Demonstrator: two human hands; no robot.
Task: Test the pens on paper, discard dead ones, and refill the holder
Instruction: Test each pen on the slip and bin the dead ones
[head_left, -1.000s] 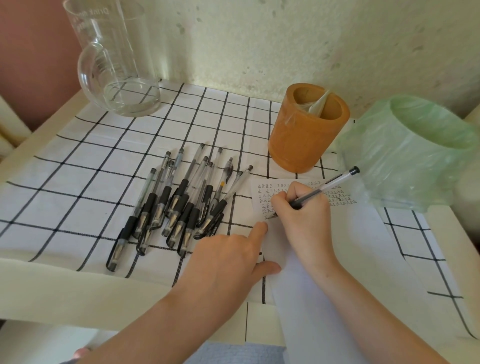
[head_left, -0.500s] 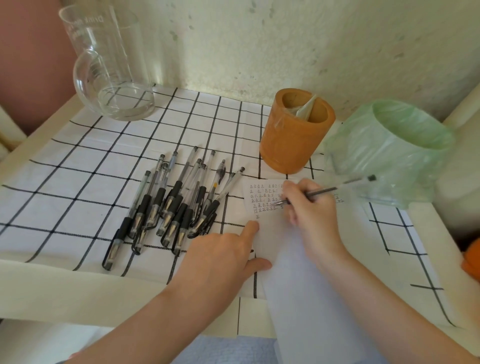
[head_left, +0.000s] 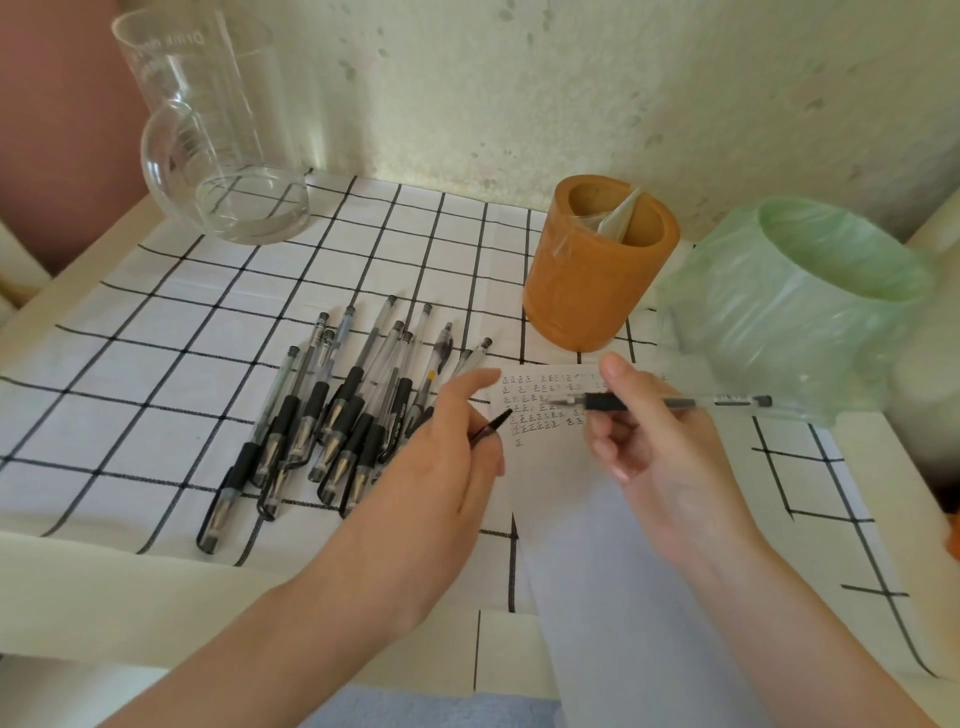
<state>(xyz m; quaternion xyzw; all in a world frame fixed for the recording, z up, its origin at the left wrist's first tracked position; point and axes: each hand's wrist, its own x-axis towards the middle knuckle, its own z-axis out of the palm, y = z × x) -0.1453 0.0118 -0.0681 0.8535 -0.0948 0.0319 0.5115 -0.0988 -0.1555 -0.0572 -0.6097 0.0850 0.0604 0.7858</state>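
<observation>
- Pens (head_left: 332, 415) of clear plastic with black rubber grips are lying heaped on the checked white cloth (head_left: 156, 338), seemingly awaiting their test.
- Long white paper strip (head_left: 571, 493) is showing rows of small inked marks at its far end.
- Green-bagged round bin (head_left: 789, 312) and matte orange cylindrical holder (head_left: 587, 291) are standing just beyond it.
- Right hand (head_left: 670, 467) is pinching one slim uncapped pen (head_left: 675, 402) by its grip, level above the paper.
- Left hand (head_left: 436, 467) is curling round a small black cap (head_left: 491, 428); recapping looks next, which means lining up tip and cap.

Looks like a home, prob. a small corner: cream counter (head_left: 104, 587) w/ checked cloth (head_left: 208, 332), glass jug (head_left: 218, 145), little bin (head_left: 795, 312) lined w/ green bag, speckled wall (head_left: 571, 78) behind.
</observation>
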